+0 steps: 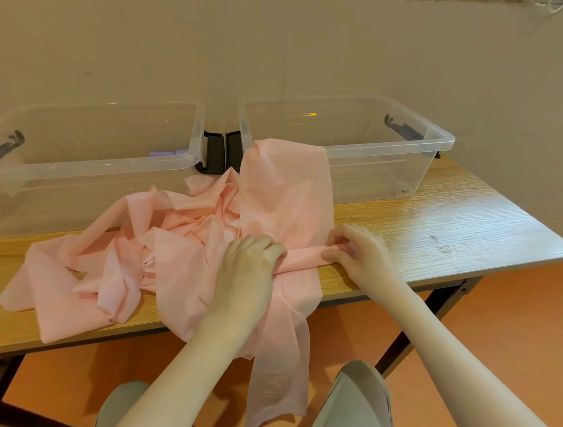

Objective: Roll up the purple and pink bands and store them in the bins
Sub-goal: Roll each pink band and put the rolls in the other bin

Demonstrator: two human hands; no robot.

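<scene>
A long pink band (178, 246) lies crumpled across the wooden table (439, 224). One stretch of it drapes over the front rim of the right clear bin (395, 144), and another end hangs off the table's front edge. A short rolled section of the band lies between my hands. My left hand (250, 261) grips the roll's left end with curled fingers. My right hand (354, 248) pinches the roll's right end. A bit of purple band (167, 153) shows inside the left clear bin (87, 166).
Both bins stand side by side at the back of the table against a beige wall, with black latches (219, 152) between them. My knees (356, 405) are below the table's front edge, over an orange floor.
</scene>
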